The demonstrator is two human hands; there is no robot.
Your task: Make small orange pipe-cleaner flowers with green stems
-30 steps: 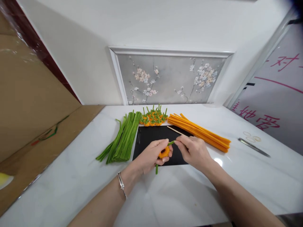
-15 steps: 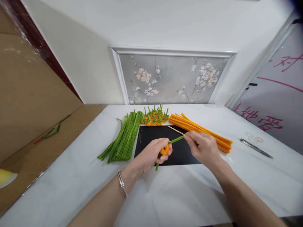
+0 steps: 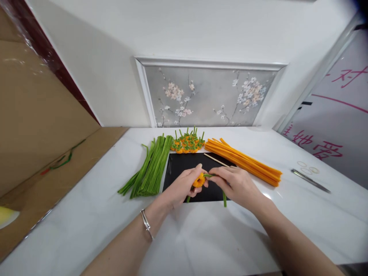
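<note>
My left hand (image 3: 184,186) is closed on a small orange fuzzy ring-shaped piece (image 3: 199,180) with a hole in its middle. A green fuzzy stem (image 3: 224,199) runs from beside the orange piece to my right hand (image 3: 234,184), which pinches it and has its end hanging below the fingers. Another green end pokes out under my left hand. Both hands are over a black mat (image 3: 178,168). Behind them stands a cluster of small orange pieces with green stems (image 3: 187,143).
A bundle of green stems (image 3: 155,168) lies left of the mat, orange stems (image 3: 244,161) lie to the right. A thin stick (image 3: 215,160) rests on the mat. Scissors (image 3: 310,180) and thin rings (image 3: 306,168) lie farther right. Cardboard (image 3: 57,168) stands at left.
My right hand has moved left, close to my left hand. The green stem between them now spans a shorter gap, and its end hangs down below my right hand.
</note>
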